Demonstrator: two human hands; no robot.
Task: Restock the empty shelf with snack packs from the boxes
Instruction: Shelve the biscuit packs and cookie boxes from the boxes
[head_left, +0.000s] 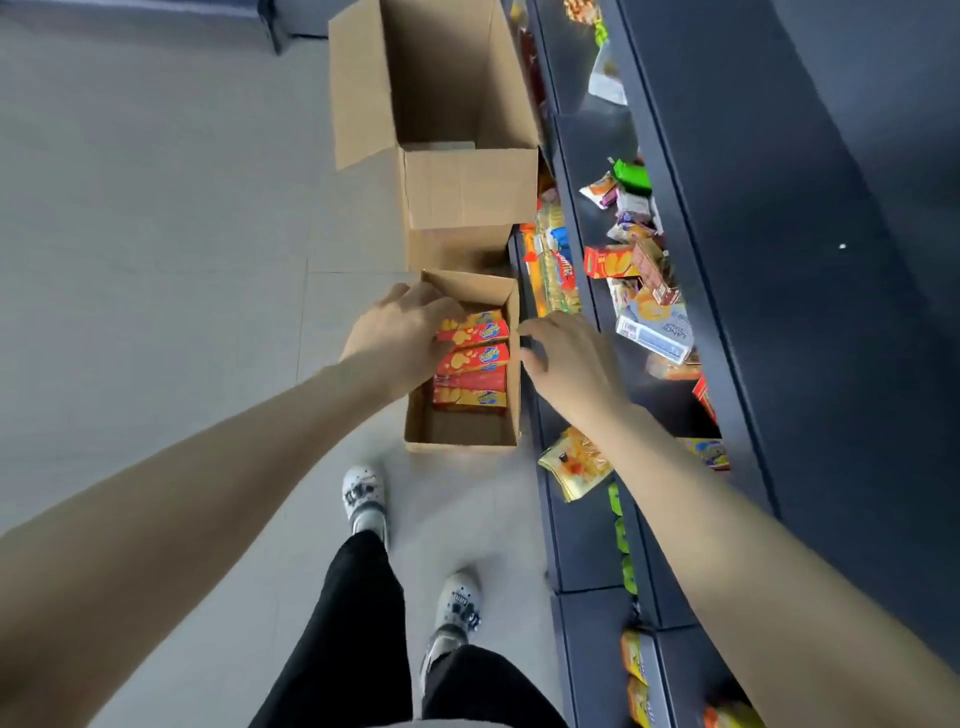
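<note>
Down on a grey tiled floor (156, 208), alongside a run of dark shelving (779, 260), a person in black trousers (353, 623) and white shoes (363, 493) reaches both bare arms towards a small cardboard box (462, 444). The box stands open on the tiles, directly under the fingertips of both hands, and holds a stack of red and orange snack packs (475, 358) pushed towards its far end; its near end shows bare cardboard.

The left hand (395, 338) comes in over the box's left wall, its fingers bent down onto the left ends of the upper packs. The fingertips are hidden, so it cannot be told whether they grip a pack or only touch it. The right hand (571, 358) hovers just above the box's right wall, fingers loosely spread and slightly curled, holding nothing.

Beyond the fingertips a larger cardboard box (467, 187) stands open against the shelving, flaps raised. To the right of the right hand's fingers, a low shelf carries loose, jumbled snacks: a white carton (654, 332), a red pack (608, 262) and small wrappers. Below the right wrist lies a gold pouch (574, 462).
</note>
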